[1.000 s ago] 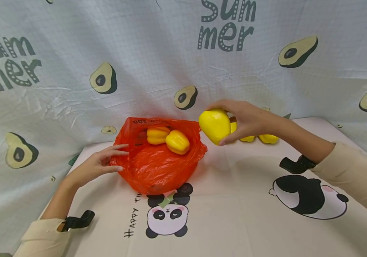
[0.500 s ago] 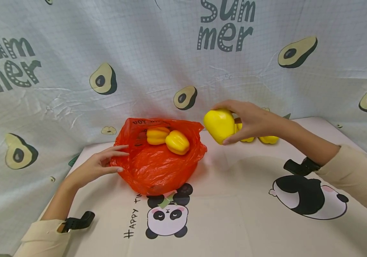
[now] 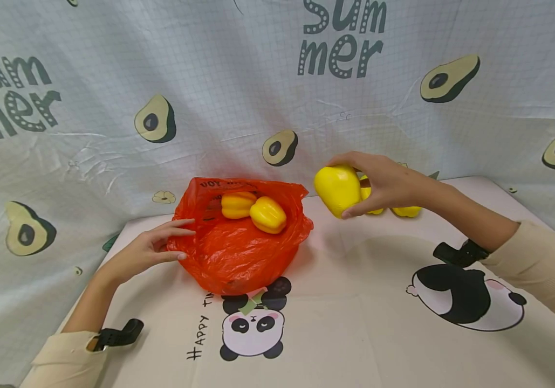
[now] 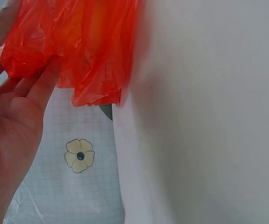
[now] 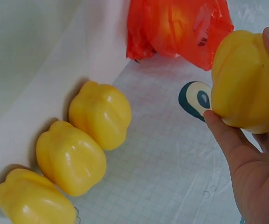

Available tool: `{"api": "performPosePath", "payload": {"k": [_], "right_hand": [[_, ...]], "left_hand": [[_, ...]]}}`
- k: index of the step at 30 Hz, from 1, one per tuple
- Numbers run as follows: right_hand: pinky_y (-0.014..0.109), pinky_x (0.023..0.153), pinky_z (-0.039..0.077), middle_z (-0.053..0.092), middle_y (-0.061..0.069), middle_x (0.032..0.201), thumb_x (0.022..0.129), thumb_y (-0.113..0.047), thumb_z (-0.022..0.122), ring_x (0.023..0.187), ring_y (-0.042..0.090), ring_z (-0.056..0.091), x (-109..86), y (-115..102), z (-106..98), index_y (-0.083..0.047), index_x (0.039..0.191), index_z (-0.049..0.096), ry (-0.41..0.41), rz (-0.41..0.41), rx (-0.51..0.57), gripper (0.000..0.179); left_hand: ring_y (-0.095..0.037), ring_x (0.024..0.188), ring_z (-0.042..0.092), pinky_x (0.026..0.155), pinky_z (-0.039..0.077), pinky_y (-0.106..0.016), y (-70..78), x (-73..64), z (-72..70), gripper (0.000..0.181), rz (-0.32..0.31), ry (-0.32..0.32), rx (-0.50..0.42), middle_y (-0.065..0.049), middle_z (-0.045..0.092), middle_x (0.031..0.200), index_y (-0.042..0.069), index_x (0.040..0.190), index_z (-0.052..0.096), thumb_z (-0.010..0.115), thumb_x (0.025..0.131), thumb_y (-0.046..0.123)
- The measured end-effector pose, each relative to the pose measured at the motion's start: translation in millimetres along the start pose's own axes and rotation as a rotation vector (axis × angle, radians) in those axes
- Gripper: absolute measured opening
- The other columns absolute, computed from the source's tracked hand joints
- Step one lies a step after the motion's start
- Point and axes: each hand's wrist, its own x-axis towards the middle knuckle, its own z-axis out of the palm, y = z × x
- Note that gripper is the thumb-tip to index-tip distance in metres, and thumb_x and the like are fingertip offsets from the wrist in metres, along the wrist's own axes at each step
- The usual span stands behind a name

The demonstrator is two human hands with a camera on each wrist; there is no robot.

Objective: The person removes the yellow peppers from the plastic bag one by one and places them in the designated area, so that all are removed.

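A red plastic bag (image 3: 243,258) stands on the table with its mouth facing me. Two yellow bell peppers (image 3: 268,215) lie inside it. My left hand (image 3: 143,248) touches the bag's left side, its fingers fairly straight and thumb apart; in the left wrist view the red plastic partly covers the fingertips. Right of the bag, my right hand (image 3: 386,180) holds another yellow bell pepper (image 3: 337,189) between thumb and fingers, raised above the table. In the right wrist view this pepper (image 5: 246,81) is gripped from its sides.
Three more yellow bell peppers (image 5: 71,158) lie in a row at the table's back edge, partly hidden behind my right hand in the head view. A printed curtain (image 3: 238,97) hangs behind the table (image 3: 335,334), which has a panda-print cover.
My right hand has moved a little to the right, away from the bag, carrying the bell pepper. The left hand and the bag have stayed in place.
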Motion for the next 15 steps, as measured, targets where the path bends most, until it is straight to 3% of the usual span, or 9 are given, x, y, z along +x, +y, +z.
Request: {"api": "performPosePath", "payload": {"k": [15], "right_hand": [[0.049, 0.093, 0.056, 0.054, 0.005, 0.137, 0.072, -0.028, 0.094, 0.118, 0.025, 0.054, -1.6, 12, 1, -0.012, 0.143, 0.048, -0.004, 0.021, 0.01, 0.086]], "left_hand": [[-0.041, 0.151, 0.022, 0.098, 0.037, -0.008, 0.8, -0.3, 0.5, 0.048, 0.001, 0.008, 0.008, -0.011, 0.042, 0.158, 0.004, 0.137, 0.062, 0.074, 0.094, 0.021]]}}
